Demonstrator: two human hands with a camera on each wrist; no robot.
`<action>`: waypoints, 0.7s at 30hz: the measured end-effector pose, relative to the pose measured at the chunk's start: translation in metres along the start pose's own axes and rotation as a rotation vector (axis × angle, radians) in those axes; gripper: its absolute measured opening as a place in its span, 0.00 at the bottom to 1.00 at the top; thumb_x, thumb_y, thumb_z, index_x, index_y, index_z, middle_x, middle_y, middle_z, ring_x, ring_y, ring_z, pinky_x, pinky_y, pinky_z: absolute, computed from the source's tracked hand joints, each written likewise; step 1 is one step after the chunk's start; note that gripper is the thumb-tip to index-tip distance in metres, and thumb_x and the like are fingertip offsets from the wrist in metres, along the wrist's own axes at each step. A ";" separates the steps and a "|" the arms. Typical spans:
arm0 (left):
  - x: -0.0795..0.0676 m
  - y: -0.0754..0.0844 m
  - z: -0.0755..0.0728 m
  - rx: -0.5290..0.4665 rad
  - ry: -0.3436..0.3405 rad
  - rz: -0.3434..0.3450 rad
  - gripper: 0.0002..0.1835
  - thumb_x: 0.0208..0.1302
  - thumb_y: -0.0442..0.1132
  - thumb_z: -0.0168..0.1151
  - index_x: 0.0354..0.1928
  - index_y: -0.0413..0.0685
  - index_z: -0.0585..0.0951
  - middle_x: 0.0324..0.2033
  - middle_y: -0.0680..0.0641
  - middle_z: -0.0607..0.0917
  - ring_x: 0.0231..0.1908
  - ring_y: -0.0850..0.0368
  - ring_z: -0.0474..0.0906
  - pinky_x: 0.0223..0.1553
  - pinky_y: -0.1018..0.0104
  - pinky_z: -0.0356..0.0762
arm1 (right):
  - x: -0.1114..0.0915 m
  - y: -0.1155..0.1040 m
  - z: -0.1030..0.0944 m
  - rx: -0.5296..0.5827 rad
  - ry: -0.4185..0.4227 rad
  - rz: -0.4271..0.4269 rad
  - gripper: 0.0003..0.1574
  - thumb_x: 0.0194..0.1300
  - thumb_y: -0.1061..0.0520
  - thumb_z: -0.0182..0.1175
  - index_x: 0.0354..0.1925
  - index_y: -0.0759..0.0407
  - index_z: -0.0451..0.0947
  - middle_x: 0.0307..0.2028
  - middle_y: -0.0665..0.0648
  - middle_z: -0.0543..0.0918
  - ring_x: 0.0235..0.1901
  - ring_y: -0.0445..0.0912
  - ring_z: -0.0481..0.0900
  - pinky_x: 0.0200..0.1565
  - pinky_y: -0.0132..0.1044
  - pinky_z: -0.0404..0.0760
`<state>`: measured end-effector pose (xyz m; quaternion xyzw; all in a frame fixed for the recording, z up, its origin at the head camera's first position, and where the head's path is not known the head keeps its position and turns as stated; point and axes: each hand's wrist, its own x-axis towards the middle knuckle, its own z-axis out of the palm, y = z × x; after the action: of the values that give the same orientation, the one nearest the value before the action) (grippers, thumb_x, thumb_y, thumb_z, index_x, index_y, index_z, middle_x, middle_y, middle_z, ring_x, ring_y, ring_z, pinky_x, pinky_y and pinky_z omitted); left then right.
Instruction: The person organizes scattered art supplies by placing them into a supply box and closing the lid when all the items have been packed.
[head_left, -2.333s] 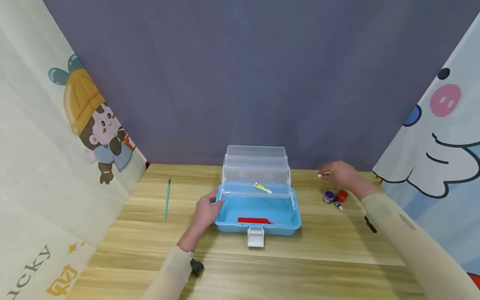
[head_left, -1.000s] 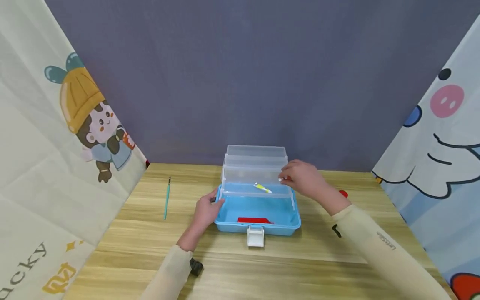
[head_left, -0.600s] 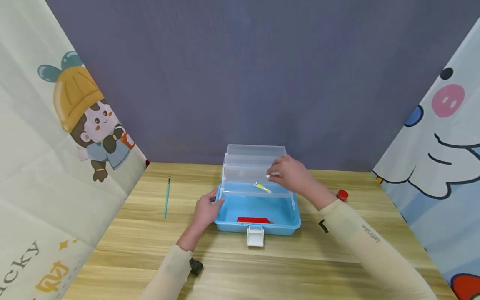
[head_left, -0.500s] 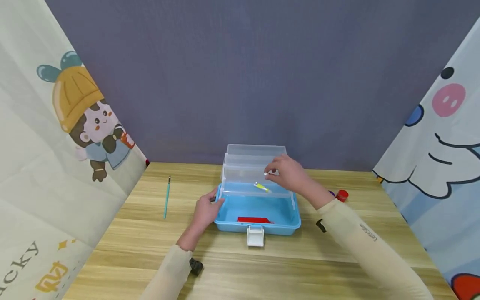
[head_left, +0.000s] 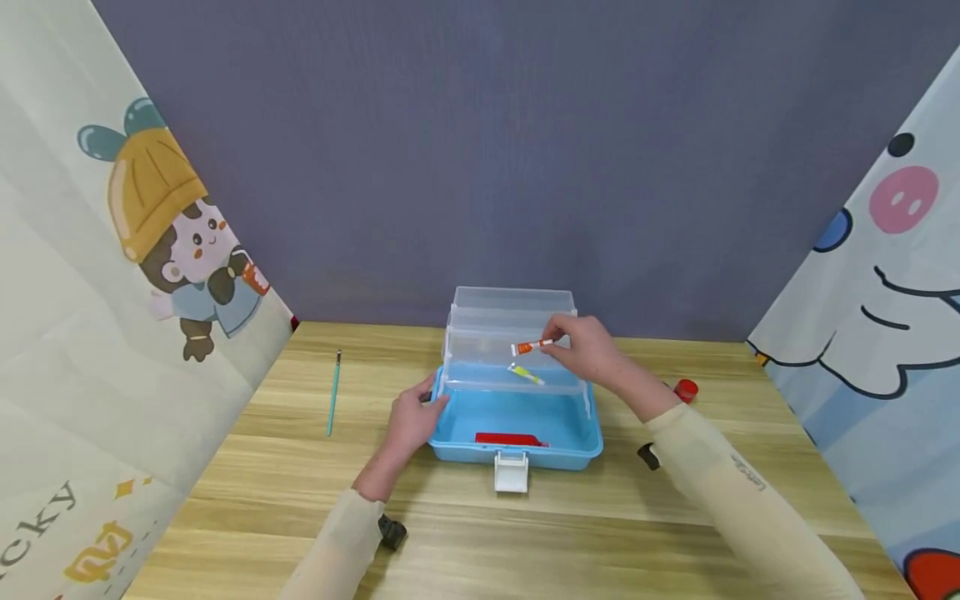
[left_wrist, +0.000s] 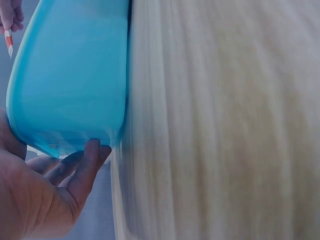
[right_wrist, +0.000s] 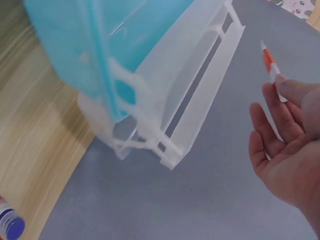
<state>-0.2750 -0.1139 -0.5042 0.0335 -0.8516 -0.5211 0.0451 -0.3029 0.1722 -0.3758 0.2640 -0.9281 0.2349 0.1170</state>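
In the head view my right hand [head_left: 588,354] pinches a small orange-and-white paint tube [head_left: 531,347] by one end, above the clear tiered trays [head_left: 491,343] of a light blue storage box [head_left: 465,454]. The right wrist view shows the same tube [right_wrist: 268,60] between thumb and index finger, the other fingers loosely bent. On the lower tray lies a yellow paint tube [head_left: 525,373]. A red tube [head_left: 510,439] rests in the box's bottom near the front. My left hand [head_left: 411,423] grips the box's left end, thumb at the rim and fingers against the outer wall.
A teal paintbrush [head_left: 333,396] lies on the wooden table [head_left: 285,475] to the left. Toward the right is a red jar [head_left: 686,390], partly behind the right sleeve; the right wrist view shows a blue-lidded jar [right_wrist: 14,227]. The box's white latch [head_left: 512,472] hangs open in front.
My right hand has carried the orange tube from the table's right side leftward to over the trays, and the tube has turned to point left. My left hand stays on the box.
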 end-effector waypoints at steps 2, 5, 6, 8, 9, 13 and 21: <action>0.000 0.001 -0.001 -0.004 -0.006 -0.004 0.27 0.55 0.45 0.61 0.59 0.52 0.69 0.41 0.43 0.80 0.39 0.52 0.77 0.26 0.63 0.79 | -0.002 0.002 -0.002 -0.002 0.021 -0.028 0.08 0.52 0.55 0.64 0.30 0.50 0.73 0.27 0.46 0.79 0.30 0.42 0.76 0.29 0.37 0.74; 0.000 0.002 -0.001 -0.005 -0.011 -0.019 0.27 0.55 0.46 0.61 0.59 0.54 0.70 0.42 0.43 0.80 0.39 0.52 0.77 0.27 0.63 0.79 | -0.005 0.009 -0.005 -0.044 0.039 -0.103 0.08 0.52 0.56 0.64 0.30 0.52 0.74 0.28 0.48 0.80 0.29 0.42 0.77 0.31 0.39 0.74; 0.000 0.002 -0.001 -0.002 -0.013 -0.022 0.27 0.55 0.46 0.61 0.59 0.54 0.70 0.42 0.43 0.80 0.39 0.52 0.77 0.27 0.62 0.79 | -0.005 0.011 -0.006 -0.067 0.041 -0.137 0.08 0.51 0.56 0.65 0.30 0.53 0.74 0.28 0.48 0.80 0.29 0.43 0.77 0.33 0.41 0.74; 0.000 0.002 -0.001 0.002 -0.013 -0.022 0.27 0.55 0.47 0.61 0.59 0.54 0.70 0.42 0.43 0.79 0.39 0.51 0.77 0.27 0.62 0.79 | -0.005 0.015 -0.008 -0.126 0.044 -0.201 0.08 0.51 0.57 0.65 0.30 0.54 0.75 0.27 0.49 0.81 0.28 0.43 0.78 0.40 0.44 0.72; 0.000 0.002 -0.002 0.004 -0.013 -0.022 0.27 0.55 0.47 0.61 0.59 0.54 0.69 0.43 0.43 0.79 0.40 0.51 0.76 0.28 0.62 0.79 | -0.005 0.017 -0.009 -0.158 0.047 -0.232 0.08 0.51 0.57 0.65 0.30 0.54 0.75 0.27 0.49 0.81 0.28 0.44 0.78 0.43 0.46 0.70; 0.001 0.004 -0.002 0.012 -0.016 -0.027 0.28 0.55 0.48 0.61 0.59 0.54 0.69 0.43 0.43 0.79 0.41 0.51 0.76 0.29 0.61 0.79 | -0.006 0.022 -0.013 -0.300 0.074 -0.318 0.08 0.47 0.58 0.67 0.28 0.53 0.78 0.27 0.48 0.81 0.34 0.46 0.78 0.52 0.51 0.63; 0.002 0.001 -0.001 0.010 -0.026 -0.031 0.28 0.56 0.48 0.60 0.59 0.54 0.69 0.45 0.43 0.78 0.42 0.51 0.75 0.30 0.60 0.78 | -0.006 0.024 -0.019 -0.431 0.162 -0.402 0.10 0.41 0.55 0.71 0.28 0.49 0.83 0.52 0.58 0.73 0.60 0.58 0.56 0.58 0.61 0.43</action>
<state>-0.2766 -0.1145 -0.5023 0.0402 -0.8542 -0.5178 0.0260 -0.3091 0.2022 -0.3704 0.3919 -0.8733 0.0251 0.2882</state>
